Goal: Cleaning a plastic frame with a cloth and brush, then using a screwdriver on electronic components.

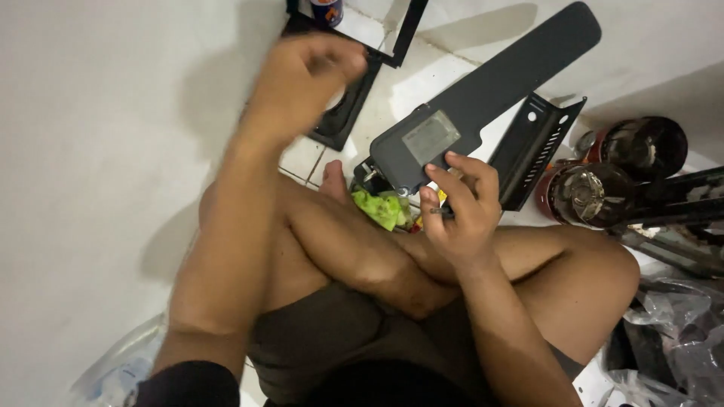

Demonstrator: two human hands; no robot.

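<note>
I sit cross-legged on a white tiled floor. My right hand (461,205) grips the wide end of a long dark grey fan blade (498,79), which stretches away to the upper right; a small dark piece shows between its fingers. My left hand (305,71) is raised and blurred, its fingers curled over a black frame (343,117) near the wall. Whether it holds anything I cannot tell. A crumpled green wrapper (381,209) lies by my shin under the blade's end.
A black slotted metal bracket (535,147) lies right of the blade. Two dark red round motor housings (603,188) stand at the right, with clear plastic bags (671,332) below them. A white wall fills the left side. A small can (326,10) stands at the top.
</note>
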